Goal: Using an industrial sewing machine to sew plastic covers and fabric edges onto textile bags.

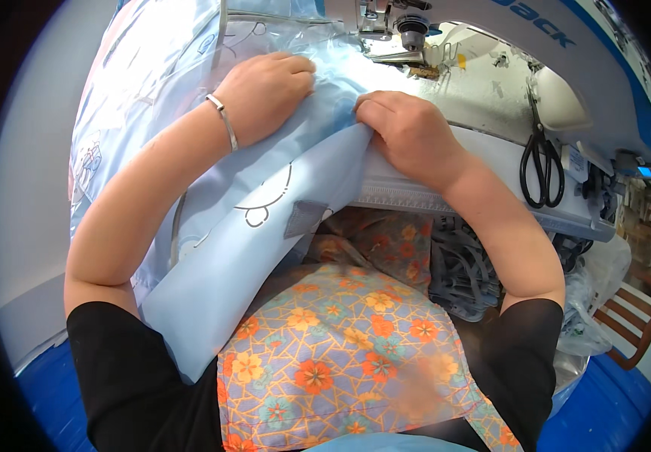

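A large piece of light blue fabric (224, 282) with line drawings and grey piping spreads across the left of the sewing machine bed and hangs down over my lap. My left hand (264, 94) rests on it, fingers bent and pressed together on a gathered part; their tips are partly hidden. Between the thumb and fingers of my right hand (408, 132) is an edge of the same fabric, lifted in a fold toward me. A small grey patch (307, 218) shows on the hanging part. Both hands are just in front of the sewing machine (414, 34) needle area.
Black-handled scissors (542, 169) lie on the right of the machine bed (484, 113), near a ruler strip (401, 194) along its front edge. Grey strips (465, 271) hang below. A wooden chair (634, 324) and clear plastic bags (585, 301) stand at the right.
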Demonstrator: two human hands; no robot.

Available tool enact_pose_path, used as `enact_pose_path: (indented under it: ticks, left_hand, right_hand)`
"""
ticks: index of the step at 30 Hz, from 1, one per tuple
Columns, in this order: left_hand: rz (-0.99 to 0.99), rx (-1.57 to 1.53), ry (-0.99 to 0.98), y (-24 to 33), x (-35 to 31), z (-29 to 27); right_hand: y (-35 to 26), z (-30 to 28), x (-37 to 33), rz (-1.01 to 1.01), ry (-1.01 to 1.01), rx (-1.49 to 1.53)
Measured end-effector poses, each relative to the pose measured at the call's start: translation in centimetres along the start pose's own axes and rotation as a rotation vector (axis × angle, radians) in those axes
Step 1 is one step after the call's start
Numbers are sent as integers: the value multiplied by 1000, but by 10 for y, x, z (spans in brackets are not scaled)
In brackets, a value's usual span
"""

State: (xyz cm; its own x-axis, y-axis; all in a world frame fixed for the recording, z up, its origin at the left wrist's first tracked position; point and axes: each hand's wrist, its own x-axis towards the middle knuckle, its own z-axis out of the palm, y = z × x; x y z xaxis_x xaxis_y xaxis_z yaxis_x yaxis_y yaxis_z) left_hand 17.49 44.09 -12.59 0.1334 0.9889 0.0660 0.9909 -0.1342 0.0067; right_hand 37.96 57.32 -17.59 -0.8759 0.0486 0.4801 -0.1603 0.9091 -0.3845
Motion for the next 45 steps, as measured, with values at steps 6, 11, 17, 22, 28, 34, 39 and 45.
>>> enact_pose_path:
  ticks: [6,11,17,22,28,34,39,45]
  left_hand:
    - [210,-94,-46,27,33,2]
    - [212,-32,-80,34,32,5]
    - [71,-116,-73,31,32,8]
    - [126,62,-70,15,43,10]
    - [-54,-16,-255,11,64,0]
    - [-71,-68,-91,7,62,2]
    - [-64,133,-283,7,69,-10]
    - [84,538,-73,-2,38,33]
  right_hand:
    - [-8,8,-2,-12,45,-32]
    - [-7,4,-4,-62,66,-13]
    - [0,1,2,-81,43,-52]
    - [12,9,8,-96,108,-59]
    - [23,15,12,-17,96,-85]
    - [25,12,18,-119,185,-35]
    - [22,20,27,-27,200,-119]
    - [16,2,8,29,54,160]
